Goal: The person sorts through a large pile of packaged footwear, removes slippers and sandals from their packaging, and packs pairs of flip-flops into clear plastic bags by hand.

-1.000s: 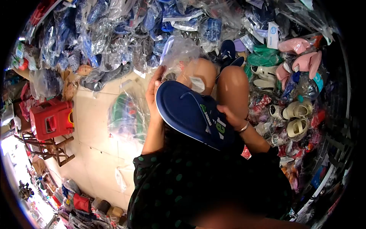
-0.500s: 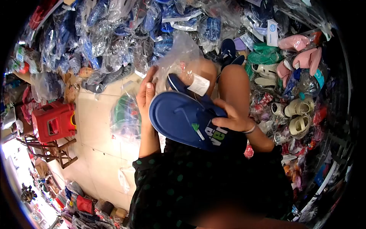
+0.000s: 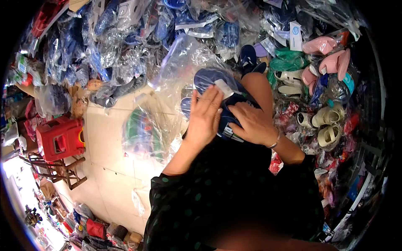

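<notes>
A pair of navy blue flip-flops [image 3: 208, 77] lies over my lap, partly under a clear plastic bag [image 3: 184, 56]. A white tag [image 3: 224, 88] sits on them, and pale lettering shows near the lower end. My left hand [image 3: 204, 115] rests on the flip-flops with its fingers stretched out flat, the tips close to the tag. On the other side my right hand [image 3: 251, 124] grips their lower part with bent fingers. Part of a blue sole shows to the left of my left hand. What lies beneath both hands is hidden.
Bagged shoes [image 3: 113, 42] are heaped along the far side. Pink slippers [image 3: 335, 62] and cream clogs [image 3: 329, 137] lie at the right. A red plastic stool [image 3: 60, 137] stands left above a wooden frame [image 3: 63, 171]. A bagged green item [image 3: 140, 129] lies on the tiled floor [image 3: 109, 184].
The flip-flops have moved up and away from me, with the plastic bag now spread over part of them. My left hand has shifted right, from the sole's edge onto the flip-flops.
</notes>
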The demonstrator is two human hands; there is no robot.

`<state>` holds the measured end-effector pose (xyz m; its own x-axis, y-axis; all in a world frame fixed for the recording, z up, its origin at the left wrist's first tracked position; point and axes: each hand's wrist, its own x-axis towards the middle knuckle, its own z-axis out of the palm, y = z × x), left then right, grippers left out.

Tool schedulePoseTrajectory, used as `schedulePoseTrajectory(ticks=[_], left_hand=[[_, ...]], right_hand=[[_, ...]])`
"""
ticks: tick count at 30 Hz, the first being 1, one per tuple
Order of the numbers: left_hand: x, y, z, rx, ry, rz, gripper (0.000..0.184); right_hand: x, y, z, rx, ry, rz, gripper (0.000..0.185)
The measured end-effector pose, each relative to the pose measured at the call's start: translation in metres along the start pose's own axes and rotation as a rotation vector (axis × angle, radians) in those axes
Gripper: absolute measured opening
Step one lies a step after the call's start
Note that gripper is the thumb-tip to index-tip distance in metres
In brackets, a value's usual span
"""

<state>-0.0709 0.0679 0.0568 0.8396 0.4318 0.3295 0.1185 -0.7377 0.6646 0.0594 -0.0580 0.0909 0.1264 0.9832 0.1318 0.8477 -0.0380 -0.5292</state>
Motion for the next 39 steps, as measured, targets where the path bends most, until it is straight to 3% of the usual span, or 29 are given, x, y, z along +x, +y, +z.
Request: schedulePoseTrajectory(ticks=[6,8,9,10,12,13,18,20,23,24,25,28,29,31,32,33,36,39], left_hand=[[-0.001,0.018,0.000,-0.047,-0.109,0.052,0.045],[-0.001,0.010,-0.002,-0.006,-0.008,0.006,0.047],[-0.003,0.007,0.000,0.013,-0.009,0.029,0.051],[0.005,0.022,0.006,0.046,-0.088,0.105,0.052],[0.010,0.029,0.012,0.116,-0.113,0.153,0.051],[0.017,0.037,0.018,0.071,-0.153,0.207,0.050],[0.010,0.048,0.033,0.051,-0.202,0.362,0.049],[0.007,0.037,0.018,0.015,-0.136,0.223,0.051],[0.009,0.038,0.026,0.053,-0.162,0.276,0.051],[0.007,0.041,0.035,0.093,-0.163,0.315,0.051],[-0.004,0.062,0.052,-0.004,-0.229,0.578,0.051],[0.003,0.068,0.046,-0.040,-0.230,0.495,0.052],[0.004,0.062,0.038,-0.030,-0.224,0.499,0.052],[0.003,0.051,0.020,0.053,-0.136,0.252,0.050],[-0.002,0.056,0.024,0.056,-0.138,0.254,0.050],[-0.013,0.067,0.034,0.021,-0.180,0.350,0.050],[-0.010,0.075,0.032,-0.071,-0.199,0.484,0.046],[0.001,0.064,0.008,-0.125,0.005,0.285,0.046]], right_hand=[[0.002,0.025,0.014,0.262,0.022,0.095,0.037],[0.007,0.023,0.021,0.189,0.381,0.202,0.037],[0.004,0.028,0.025,0.261,0.360,0.218,0.041],[0.009,0.015,0.023,0.075,0.014,0.265,0.042],[0.004,0.032,0.050,0.056,0.231,-0.048,0.042],[0.009,0.031,0.057,0.049,0.284,-0.108,0.042],[0.037,0.051,0.067,-0.010,0.468,-0.131,0.041],[0.031,0.058,0.050,-0.048,0.571,-0.182,0.041],[0.038,0.045,0.028,0.105,0.493,0.092,0.041],[0.043,0.038,0.025,0.244,0.387,0.317,0.041],[0.056,0.033,0.029,0.183,0.423,0.270,0.042],[0.066,0.024,0.012,0.162,0.460,0.378,0.039],[0.065,0.035,0.021,0.117,0.548,0.321,0.040],[0.052,0.030,0.002,0.039,0.569,0.226,0.040],[0.048,0.023,-0.006,-0.041,0.577,0.142,0.040],[0.067,0.019,-0.006,0.159,0.397,0.479,0.040],[0.064,0.021,-0.001,0.156,0.372,0.409,0.040],[0.060,0.025,0.009,0.155,0.335,0.311,0.039]])
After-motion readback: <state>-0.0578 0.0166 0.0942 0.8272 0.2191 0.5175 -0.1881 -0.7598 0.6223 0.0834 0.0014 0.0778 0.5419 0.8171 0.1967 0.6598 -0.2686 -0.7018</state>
